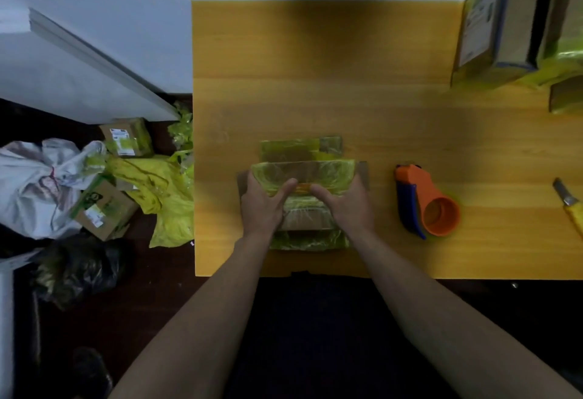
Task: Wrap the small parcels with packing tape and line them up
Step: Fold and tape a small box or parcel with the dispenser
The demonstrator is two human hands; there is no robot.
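Two hands work at the near middle of a yellow desk (315, 67). The left hand (263, 206) and the right hand (345, 206) both lie palm down on a parcel (304, 173) wrapped in yellow-green tape, with the fingers curled over its upper surface and the thumbs meeting near the centre. Each hand grips the parcel from its own side.

A second taped parcel (299, 149) lies directly behind the held one, touching it or nearly so. A third taped parcel (310, 239) lies in front, partly under the wrists.

An orange and blue tape dispenser (424, 203) rests on the desk to the right of the hands, apart from the parcels. A knife with a yellow handle (569, 204) lies near the right edge.

Several larger boxes (504, 16), some covered in green tape, stand at the far right corner of the desk.

On the floor to the left of the desk lie cardboard boxes (127, 136), a yellow bag (164, 196), a white sack (34, 184) and a black bag (79, 269).
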